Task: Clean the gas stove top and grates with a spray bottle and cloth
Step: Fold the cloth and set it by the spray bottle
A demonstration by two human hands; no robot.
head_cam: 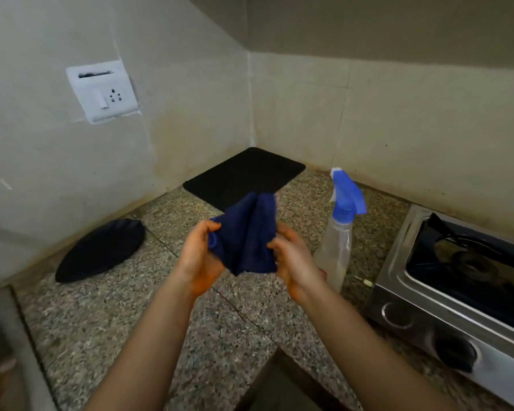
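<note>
A dark blue cloth (pixel 247 235) hangs bunched above the granite counter (pixel 149 307), held between both hands. My left hand (pixel 199 256) grips its left edge and my right hand (pixel 291 259) pinches its right edge. A clear spray bottle (pixel 337 247) with a blue and white trigger head stands upright on the counter just right of my right hand. The steel gas stove (pixel 413 310) sits at the right, with a black grate (pixel 469 256) over its burner and dark knobs on the front.
A black mat (pixel 244 176) lies in the back corner against the tiled walls. A dark plate-like object (pixel 101 250) leans at the left wall's base. A white socket plate (pixel 101 90) is on the left wall. The counter edge drops off at bottom centre.
</note>
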